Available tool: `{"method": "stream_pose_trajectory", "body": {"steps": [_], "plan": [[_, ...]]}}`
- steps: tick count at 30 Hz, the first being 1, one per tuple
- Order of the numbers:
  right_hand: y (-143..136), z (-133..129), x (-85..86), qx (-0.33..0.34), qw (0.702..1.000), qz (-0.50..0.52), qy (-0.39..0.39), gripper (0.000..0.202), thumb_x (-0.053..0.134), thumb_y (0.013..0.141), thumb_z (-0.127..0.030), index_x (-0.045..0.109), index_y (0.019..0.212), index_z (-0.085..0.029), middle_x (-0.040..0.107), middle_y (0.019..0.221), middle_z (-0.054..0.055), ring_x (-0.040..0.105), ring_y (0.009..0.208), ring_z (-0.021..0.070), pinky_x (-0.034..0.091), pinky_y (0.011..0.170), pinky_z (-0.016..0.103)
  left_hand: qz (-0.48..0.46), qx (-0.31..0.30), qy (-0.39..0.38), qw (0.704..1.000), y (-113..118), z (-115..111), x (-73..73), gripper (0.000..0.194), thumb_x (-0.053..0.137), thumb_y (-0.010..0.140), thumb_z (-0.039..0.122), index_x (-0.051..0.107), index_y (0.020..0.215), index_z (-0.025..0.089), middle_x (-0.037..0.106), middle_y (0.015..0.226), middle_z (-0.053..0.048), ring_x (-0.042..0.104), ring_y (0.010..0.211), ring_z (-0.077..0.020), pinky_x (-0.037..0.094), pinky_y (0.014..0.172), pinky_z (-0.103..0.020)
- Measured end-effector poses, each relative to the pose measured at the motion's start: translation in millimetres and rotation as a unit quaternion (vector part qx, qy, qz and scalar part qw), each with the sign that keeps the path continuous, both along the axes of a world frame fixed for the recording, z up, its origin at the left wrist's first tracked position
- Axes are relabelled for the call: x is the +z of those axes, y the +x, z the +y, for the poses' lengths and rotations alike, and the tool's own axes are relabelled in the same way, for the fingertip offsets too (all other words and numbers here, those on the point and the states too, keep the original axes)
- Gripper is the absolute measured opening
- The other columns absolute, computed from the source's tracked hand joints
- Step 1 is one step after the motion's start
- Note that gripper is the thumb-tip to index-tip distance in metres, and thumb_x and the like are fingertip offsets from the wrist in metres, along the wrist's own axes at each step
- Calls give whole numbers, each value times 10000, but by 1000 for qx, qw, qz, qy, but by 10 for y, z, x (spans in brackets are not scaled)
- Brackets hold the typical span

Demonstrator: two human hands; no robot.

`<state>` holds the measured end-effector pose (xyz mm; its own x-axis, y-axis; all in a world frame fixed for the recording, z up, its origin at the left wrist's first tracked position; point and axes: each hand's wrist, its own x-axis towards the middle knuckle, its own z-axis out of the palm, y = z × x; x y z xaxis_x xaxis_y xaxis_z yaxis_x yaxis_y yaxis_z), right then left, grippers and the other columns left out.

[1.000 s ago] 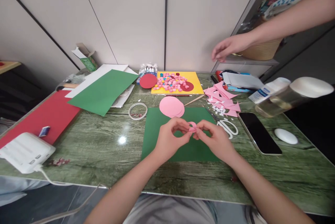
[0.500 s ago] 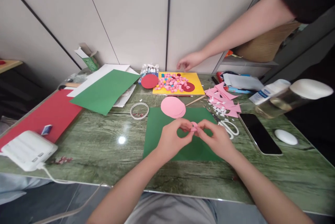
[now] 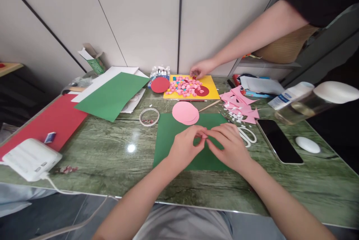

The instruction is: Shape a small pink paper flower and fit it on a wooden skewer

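Note:
Over the green sheet, my left hand pinches a small pink paper piece between thumb and fingertips. My right hand meets it from the right; its fingertips touch the piece, with thumb and fingers apart. Most of the piece is hidden by the fingers. Pink paper circles overlap at the sheet's back edge. White-handled scissors lie just right of my right hand, partly covered by it. Behind, many pink crumpled balls are heaped on a yellow sheet.
Another person's hand reaches to the heap from the right. A phone, a white oval object and a bottle stand or lie at right. Pink scraps lie behind the scissors. Tape roll and white charger are at left.
My right hand's fingers have straightened and loosened from their pinch, while my left hand keeps the pink piece. The other person's hand has lowered onto the heap's back edge.

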<state>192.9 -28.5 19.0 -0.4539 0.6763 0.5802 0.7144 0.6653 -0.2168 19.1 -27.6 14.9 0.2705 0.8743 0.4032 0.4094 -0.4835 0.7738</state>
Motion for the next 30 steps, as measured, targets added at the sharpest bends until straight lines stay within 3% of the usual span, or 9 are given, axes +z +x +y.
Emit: {"method": "stream_pose_trajectory", "body": {"steps": [9,17,23,30], "plan": [[4,-20,-8,-17,998,-6,53,115,590,810,-170,614,906,-230,667,794,11,591,723,154,371,856,381,45,25,87,995,17,-42,-95,207,523,791,112,535,974,210,682,1017,-28,658,850,-137,523,768,-276],[13,-54,75,-2,994,97,45,145,642,779,-154,628,881,-257,658,718,-13,580,625,135,392,721,342,-73,28,66,995,18,-101,65,117,584,792,160,583,901,204,706,893,-24,669,747,-114,540,719,-245],[14,-71,83,34,986,162,-3,181,645,775,-130,638,917,-242,631,726,6,562,635,144,421,655,323,-138,14,50,989,24,-130,67,109,617,776,161,596,877,198,708,849,-21,680,858,-153,541,760,-258],[-4,-45,56,11,997,61,43,145,622,791,-155,625,915,-229,662,763,19,574,676,151,405,731,345,-27,50,95,994,23,-100,-6,150,556,784,118,570,902,208,710,907,-12,674,835,-135,532,738,-252]]}}
